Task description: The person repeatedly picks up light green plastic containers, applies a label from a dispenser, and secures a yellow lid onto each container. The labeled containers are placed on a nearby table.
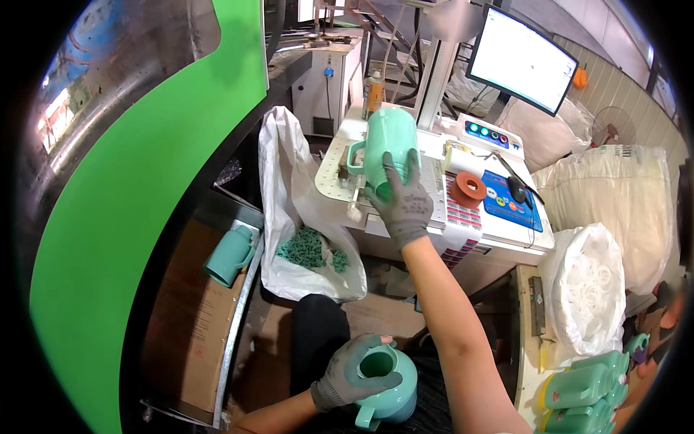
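Note:
My right hand (406,202), in a grey glove, reaches forward and grips a mint-green plastic jug (392,134) by its narrower near end. The jug's handle points left, and the jug is over the perforated metal plate (334,189) of a white bench machine; I cannot tell whether it touches the plate. Close to my lap, my gloved left hand (345,376) is wrapped round the neck of a second green jug (400,394). Its round mouth faces up and its handle points toward me.
Another green jug (230,256) lies on cardboard in the tray at left. A white sack (278,188) holds green scraps (307,248). On the bench are an orange tape roll (468,189) and a mouse (516,189). Bagged white rings (589,286) and several jugs (584,387) stand at right.

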